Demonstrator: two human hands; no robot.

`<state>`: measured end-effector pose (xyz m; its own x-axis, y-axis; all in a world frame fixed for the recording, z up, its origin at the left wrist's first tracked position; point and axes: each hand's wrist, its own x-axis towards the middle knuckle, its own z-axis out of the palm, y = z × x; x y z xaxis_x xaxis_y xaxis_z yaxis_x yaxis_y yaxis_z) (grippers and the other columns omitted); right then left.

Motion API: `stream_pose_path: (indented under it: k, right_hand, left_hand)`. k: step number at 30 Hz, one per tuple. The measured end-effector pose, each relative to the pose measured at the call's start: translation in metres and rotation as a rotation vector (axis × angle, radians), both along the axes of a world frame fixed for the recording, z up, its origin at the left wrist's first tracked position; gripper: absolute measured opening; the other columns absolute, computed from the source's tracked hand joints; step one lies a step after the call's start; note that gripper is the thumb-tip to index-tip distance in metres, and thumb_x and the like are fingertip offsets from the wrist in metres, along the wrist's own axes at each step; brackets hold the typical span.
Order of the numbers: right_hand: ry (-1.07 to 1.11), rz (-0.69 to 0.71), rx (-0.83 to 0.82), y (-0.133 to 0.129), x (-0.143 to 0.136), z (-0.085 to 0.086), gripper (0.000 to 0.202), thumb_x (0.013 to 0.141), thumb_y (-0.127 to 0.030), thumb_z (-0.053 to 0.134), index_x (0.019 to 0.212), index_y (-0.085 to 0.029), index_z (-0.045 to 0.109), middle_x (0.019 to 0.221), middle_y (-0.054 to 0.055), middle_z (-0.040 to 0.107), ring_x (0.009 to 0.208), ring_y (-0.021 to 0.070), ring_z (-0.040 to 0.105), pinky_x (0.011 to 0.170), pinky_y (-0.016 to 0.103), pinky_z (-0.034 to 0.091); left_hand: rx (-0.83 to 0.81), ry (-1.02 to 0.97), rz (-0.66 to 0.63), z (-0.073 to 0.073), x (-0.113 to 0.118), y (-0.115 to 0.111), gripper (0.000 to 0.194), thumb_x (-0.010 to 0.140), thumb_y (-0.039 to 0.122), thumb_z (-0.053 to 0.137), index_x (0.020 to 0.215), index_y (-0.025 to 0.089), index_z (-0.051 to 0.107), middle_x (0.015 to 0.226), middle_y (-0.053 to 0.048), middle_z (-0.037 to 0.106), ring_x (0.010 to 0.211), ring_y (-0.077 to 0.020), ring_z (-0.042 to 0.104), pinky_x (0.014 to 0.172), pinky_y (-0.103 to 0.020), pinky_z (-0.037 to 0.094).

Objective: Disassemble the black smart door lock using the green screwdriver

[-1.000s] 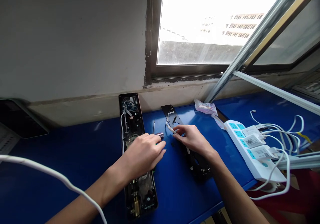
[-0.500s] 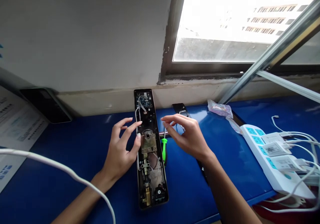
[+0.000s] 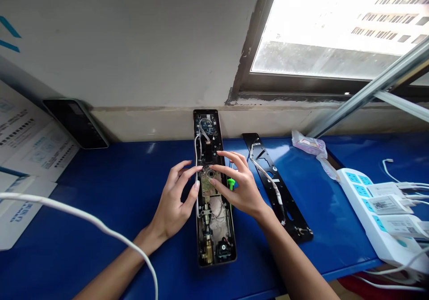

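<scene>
The long black housing of an opened electronic door lock (image 3: 218, 222) lies lengthwise, its inner parts exposed. Around its middle, a metal plate with a round ring (image 3: 209, 190) sits between my hands. My left hand (image 3: 176, 197) is at the left edge with thumb and index finger apart, the index tip by the ring. Reaching over from the right, my right hand (image 3: 239, 184) has its fingers spread, index and thumb tips at the ring. Whether either hand presses on it I cannot tell. A green screwdriver handle (image 3: 231, 183) shows partly behind my right hand.
A black back plate with a white-wrapped cable (image 3: 268, 166) lies on the blue table (image 3: 147, 170). To the right are a plastic bag (image 3: 310, 144) and a white power strip (image 3: 362, 202) with plugs. A dark panel (image 3: 75, 123) leans left; a white cable (image 3: 90, 217) crosses the foreground.
My right hand has moved left from beside the housing onto its middle. My left hand stays at the left edge. The view has shifted, showing more of the black back plate.
</scene>
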<state>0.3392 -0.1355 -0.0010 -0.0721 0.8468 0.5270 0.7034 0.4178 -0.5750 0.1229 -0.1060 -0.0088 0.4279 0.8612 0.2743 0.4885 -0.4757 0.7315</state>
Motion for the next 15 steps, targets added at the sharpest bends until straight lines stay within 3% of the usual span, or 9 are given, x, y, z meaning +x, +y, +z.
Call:
stream_pose_path:
  k: [5,15]
  right_hand:
    - [0.04,0.002,0.017,0.0031,-0.0046,-0.0031,0.029,0.091,-0.029,0.072,0.12,-0.035,0.073,0.141,0.004,0.062,0.136,0.0285,0.047,0.114,0.054,0.046]
    - [0.317,0.008,-0.013,0.0033,-0.0067,0.0032,0.023,0.091,-0.031,0.073,0.113,-0.037,0.075,0.145,-0.002,0.063,0.145,0.0264,0.045,0.12,0.055,0.041]
  left_hand:
    - [0.008,-0.002,-0.012,-0.0008,-0.0003,-0.0006,0.036,0.104,0.032,0.049,0.14,0.031,0.055,0.153,-0.007,0.041,0.132,-0.026,0.055,0.115,-0.049,0.047]
    - [-0.041,-0.014,-0.042,0.0015,0.0013,-0.0003,0.037,0.108,0.035,0.043,0.145,0.032,0.049,0.153,-0.008,0.042,0.145,-0.0266,0.042,0.12,-0.052,0.04]
